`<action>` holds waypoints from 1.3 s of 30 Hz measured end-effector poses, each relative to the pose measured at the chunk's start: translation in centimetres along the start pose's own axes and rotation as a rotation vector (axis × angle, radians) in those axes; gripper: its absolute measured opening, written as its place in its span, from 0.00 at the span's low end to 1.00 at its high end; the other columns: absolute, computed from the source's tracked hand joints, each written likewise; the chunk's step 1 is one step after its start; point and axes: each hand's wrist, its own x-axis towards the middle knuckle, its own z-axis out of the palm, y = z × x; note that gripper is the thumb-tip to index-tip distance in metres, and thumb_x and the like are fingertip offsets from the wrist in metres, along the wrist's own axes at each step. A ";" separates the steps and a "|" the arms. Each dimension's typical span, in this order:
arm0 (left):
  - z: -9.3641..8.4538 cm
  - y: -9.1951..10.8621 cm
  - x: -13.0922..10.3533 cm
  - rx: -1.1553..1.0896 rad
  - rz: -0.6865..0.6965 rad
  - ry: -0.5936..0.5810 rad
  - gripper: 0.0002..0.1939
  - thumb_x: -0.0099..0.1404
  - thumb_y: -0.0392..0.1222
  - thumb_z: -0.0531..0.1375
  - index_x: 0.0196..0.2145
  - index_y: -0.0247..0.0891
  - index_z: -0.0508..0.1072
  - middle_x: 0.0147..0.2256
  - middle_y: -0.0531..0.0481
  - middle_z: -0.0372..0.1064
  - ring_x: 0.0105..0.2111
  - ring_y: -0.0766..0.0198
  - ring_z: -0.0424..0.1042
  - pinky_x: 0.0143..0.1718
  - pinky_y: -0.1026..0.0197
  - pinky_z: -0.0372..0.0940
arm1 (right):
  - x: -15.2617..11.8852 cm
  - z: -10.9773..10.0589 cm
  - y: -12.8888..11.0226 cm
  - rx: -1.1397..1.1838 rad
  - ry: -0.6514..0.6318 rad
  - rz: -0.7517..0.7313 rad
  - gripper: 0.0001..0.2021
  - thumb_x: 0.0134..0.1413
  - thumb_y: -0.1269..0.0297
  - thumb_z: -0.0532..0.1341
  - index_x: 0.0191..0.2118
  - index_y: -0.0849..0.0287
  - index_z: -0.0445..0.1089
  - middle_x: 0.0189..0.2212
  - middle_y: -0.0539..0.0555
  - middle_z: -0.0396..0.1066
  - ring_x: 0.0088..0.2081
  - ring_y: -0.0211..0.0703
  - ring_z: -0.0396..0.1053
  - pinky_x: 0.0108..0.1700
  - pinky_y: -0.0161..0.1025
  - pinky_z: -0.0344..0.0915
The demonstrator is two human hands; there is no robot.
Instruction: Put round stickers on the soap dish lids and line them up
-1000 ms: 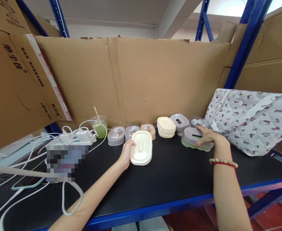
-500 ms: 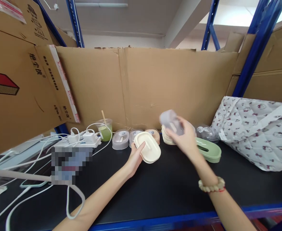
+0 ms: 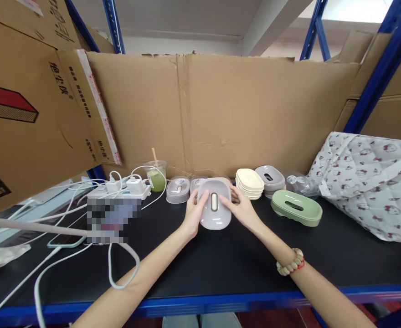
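Note:
A glossy grey oval lid (image 3: 216,218) with a cream strip showing in its centre slot is held upright above the black table. My left hand (image 3: 192,214) grips its left side, thumb on the front. My right hand (image 3: 243,209) grips its right side, thumb near the slot. Whatever lies behind the lid is hidden. Just right of my right hand stands a stack of cream pieces (image 3: 250,180), beside a stack of grey slotted lids (image 3: 269,177). Farther right lie green slotted lids (image 3: 296,207). Behind my left hand sits a grey box with a clear cover (image 3: 177,189).
A cup of green drink (image 3: 157,178) stands by a power strip (image 3: 118,193) with white cables across the left. Clear plastic pieces (image 3: 299,184) and a patterned quilted bag (image 3: 374,182) are on the right. Cardboard (image 3: 146,114) walls the back.
My right hand has brought the grey lid left, over the cream piece in my left hand. Both hands now hold the lid, and the cream shows only through its slot. The view has shifted slightly.

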 end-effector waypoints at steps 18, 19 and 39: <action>-0.4 0.9 0.1 0.129 -0.093 -0.018 0.23 0.43 0.53 0.65 0.32 0.34 0.74 0.35 0.47 0.71 0.37 0.62 0.68 0.39 0.64 0.61 | 0.0 -1.4 -1.3 -0.522 -0.026 0.010 0.19 0.51 0.49 0.52 0.32 0.59 0.73 0.25 0.52 0.70 0.28 0.41 0.67 0.30 0.35 0.58; -0.4 0.9 0.1 0.134 -0.114 -0.016 0.22 0.43 0.53 0.65 0.33 0.34 0.74 0.35 0.47 0.71 0.36 0.61 0.68 0.39 0.64 0.61 | 0.5 -2.4 -1.8 -0.584 0.062 -0.009 0.18 0.51 0.50 0.53 0.35 0.56 0.73 0.28 0.52 0.71 0.30 0.43 0.69 0.33 0.37 0.60; -0.1 0.3 0.0 0.076 -0.370 -0.190 0.22 0.52 0.36 0.60 0.45 0.37 0.64 0.42 0.46 0.68 0.33 0.65 0.70 0.32 0.64 0.66 | 4.3 -15.1 -1.5 -0.529 0.753 0.251 0.15 0.40 0.75 0.59 0.39 0.66 0.69 0.36 0.61 0.70 0.48 0.57 0.64 0.53 0.53 0.56</action>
